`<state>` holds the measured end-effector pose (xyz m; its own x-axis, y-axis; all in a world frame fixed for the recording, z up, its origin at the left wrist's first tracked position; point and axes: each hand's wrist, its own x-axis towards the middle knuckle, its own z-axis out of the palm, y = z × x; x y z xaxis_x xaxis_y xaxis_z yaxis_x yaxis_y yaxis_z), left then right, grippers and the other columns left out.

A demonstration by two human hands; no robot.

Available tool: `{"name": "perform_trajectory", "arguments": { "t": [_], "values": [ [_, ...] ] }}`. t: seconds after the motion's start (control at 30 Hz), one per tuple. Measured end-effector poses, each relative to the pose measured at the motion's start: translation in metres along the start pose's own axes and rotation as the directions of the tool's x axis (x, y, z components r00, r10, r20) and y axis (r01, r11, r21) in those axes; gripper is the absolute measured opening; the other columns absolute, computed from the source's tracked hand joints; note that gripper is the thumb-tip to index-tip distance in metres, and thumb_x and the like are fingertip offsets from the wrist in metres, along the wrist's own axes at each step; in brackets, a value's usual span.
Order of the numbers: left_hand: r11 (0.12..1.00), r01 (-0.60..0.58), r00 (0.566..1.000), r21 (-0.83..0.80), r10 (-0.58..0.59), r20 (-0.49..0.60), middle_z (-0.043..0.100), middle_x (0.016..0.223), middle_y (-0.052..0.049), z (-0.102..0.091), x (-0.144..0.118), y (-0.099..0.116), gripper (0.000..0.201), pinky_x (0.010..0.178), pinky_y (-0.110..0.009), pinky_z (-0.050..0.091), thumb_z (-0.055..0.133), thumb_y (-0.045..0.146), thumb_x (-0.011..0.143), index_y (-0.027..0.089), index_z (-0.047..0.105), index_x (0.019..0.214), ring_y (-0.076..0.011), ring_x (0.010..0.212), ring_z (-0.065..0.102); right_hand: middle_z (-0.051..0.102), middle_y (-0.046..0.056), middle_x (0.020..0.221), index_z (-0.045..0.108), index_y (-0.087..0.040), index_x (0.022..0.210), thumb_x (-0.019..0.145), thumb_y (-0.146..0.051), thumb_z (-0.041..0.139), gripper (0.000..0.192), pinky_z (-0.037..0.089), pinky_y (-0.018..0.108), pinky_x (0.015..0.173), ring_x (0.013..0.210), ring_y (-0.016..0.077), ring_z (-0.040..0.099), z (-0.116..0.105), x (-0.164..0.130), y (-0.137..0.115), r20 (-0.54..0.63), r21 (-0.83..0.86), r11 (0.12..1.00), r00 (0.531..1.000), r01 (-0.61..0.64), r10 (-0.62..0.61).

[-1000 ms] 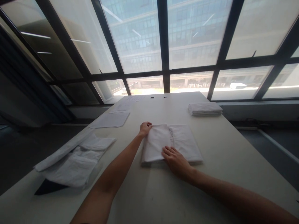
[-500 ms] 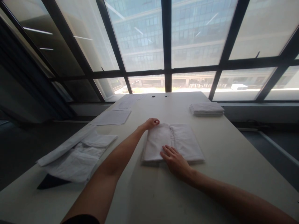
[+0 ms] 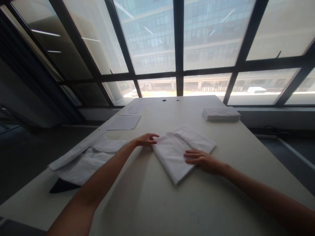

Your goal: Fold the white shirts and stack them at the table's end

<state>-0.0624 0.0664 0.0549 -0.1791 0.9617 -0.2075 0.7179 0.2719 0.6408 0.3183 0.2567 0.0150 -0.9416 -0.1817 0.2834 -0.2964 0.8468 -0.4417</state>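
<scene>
Strong backlight from the windows (image 3: 179, 49) — dim foreground, wide-angle bending at edges.

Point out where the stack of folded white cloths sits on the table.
In the head view, the stack of folded white cloths sits at the table's far right edge near the window, beyond the folded white garment under both hands.

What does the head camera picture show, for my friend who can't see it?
Two bare hands rest on a folded white cloth on a table: the left hand at its far corner, the right hand flat on it.
</scene>
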Motion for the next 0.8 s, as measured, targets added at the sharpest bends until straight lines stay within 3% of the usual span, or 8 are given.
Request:
{"name": "perform_trajectory", "arguments": {
  "t": [0.1,0.17,0.23,0.33,0.4,0.5,0.63,0.8],
  "values": [
    [0.999,0.026,0.998,-0.019,-0.027,-0.051,0.057,0.067,0.005,0.017,-0.027,-0.004,0.082,0.062,-0.023,0.040,0.069,0.061,0.079,0.014,0.053,0.144,-0.0129,0.062,0.051,0.063,0.003,0.140,0.072,-0.032,0.125,0.095,-0.008,0.049,0.045,0.034,0.048,0.120,0.142,0.0197,0.047,-0.016,-0.006,0.015,-0.009,0.037,0.999,0.999,-0.035,0.035],
    [0.998,0.050,0.992,0.038,-0.045,-0.121,0.059,0.071,0.005,0.028,-0.040,0.000,0.076,0.065,-0.024,0.044,0.068,0.054,0.082,0.016,0.051,0.147,-0.0142,0.066,0.054,0.066,0.003,0.136,0.075,-0.032,0.120,0.094,-0.009,0.051,0.042,0.032,0.051,0.121,0.141,0.0212,0.047,-0.020,-0.009,0.016,-0.021,0.024,0.996,0.996,-0.086,0.087],
    [0.981,0.057,0.968,0.187,-0.008,-0.252,0.066,0.086,-0.001,0.039,-0.046,0.012,0.064,0.078,-0.029,0.049,0.067,0.044,0.085,0.019,0.055,0.143,-0.0183,0.081,0.061,0.067,0.002,0.135,0.077,-0.032,0.114,0.091,-0.007,0.048,0.044,0.028,0.056,0.122,0.142,0.0221,0.046,-0.018,-0.007,0.007,-0.052,-0.030,0.993,0.993,-0.111,0.109],
    [0.908,-0.008,0.903,0.418,0.186,-0.388,0.067,0.120,-0.010,0.060,-0.040,0.045,0.046,0.103,-0.039,0.045,0.058,0.033,0.093,0.021,0.061,0.137,-0.0250,0.111,0.061,0.066,0.005,0.137,0.075,-0.026,0.118,0.091,-0.005,0.042,0.047,0.028,0.055,0.122,0.140,0.0221,0.048,0.000,0.010,-0.024,-0.188,-0.132,0.977,0.972,-0.167,0.141],
    [0.865,-0.125,0.879,0.487,0.324,-0.350,0.062,0.136,-0.011,0.078,-0.026,0.069,0.043,0.112,-0.040,0.040,0.050,0.028,0.098,0.020,0.059,0.140,-0.0250,0.126,0.056,0.062,0.011,0.141,0.069,-0.019,0.129,0.096,-0.011,0.041,0.043,0.033,0.050,0.120,0.141,0.0236,0.047,0.020,0.028,-0.050,-0.286,-0.169,0.946,0.933,-0.275,0.220],
    [0.808,-0.254,0.887,0.531,0.414,-0.205,0.050,0.153,-0.011,0.107,-0.002,0.091,0.048,0.119,-0.041,0.032,0.041,0.025,0.101,0.019,0.050,0.148,-0.0229,0.144,0.042,0.048,0.019,0.154,0.053,-0.011,0.145,0.100,-0.029,0.049,0.049,0.032,0.051,0.120,0.147,0.0301,0.037,0.053,0.052,-0.079,-0.244,-0.208,0.910,0.920,-0.360,0.308],
    [0.798,-0.182,0.940,0.574,0.312,-0.136,0.033,0.164,-0.011,0.125,0.010,0.081,0.054,0.123,-0.051,0.021,0.032,0.033,0.106,0.021,0.033,0.159,-0.0252,0.154,0.024,0.027,0.023,0.164,0.034,-0.009,0.157,0.097,-0.047,0.056,0.074,0.022,0.054,0.123,0.154,0.0340,0.020,0.080,0.053,-0.087,-0.179,-0.245,0.890,0.920,-0.386,0.350],
    [0.813,0.019,0.954,0.583,0.160,-0.253,0.025,0.166,-0.013,0.110,-0.010,0.041,0.061,0.122,-0.055,0.020,0.032,0.048,0.106,0.020,0.029,0.160,-0.0285,0.155,0.018,0.025,0.019,0.165,0.038,-0.012,0.156,0.100,-0.055,0.047,0.071,0.013,0.054,0.125,0.155,0.0330,0.016,0.082,0.031,-0.088,-0.115,-0.237,0.901,0.932,-0.362,0.344]
  ]
}}
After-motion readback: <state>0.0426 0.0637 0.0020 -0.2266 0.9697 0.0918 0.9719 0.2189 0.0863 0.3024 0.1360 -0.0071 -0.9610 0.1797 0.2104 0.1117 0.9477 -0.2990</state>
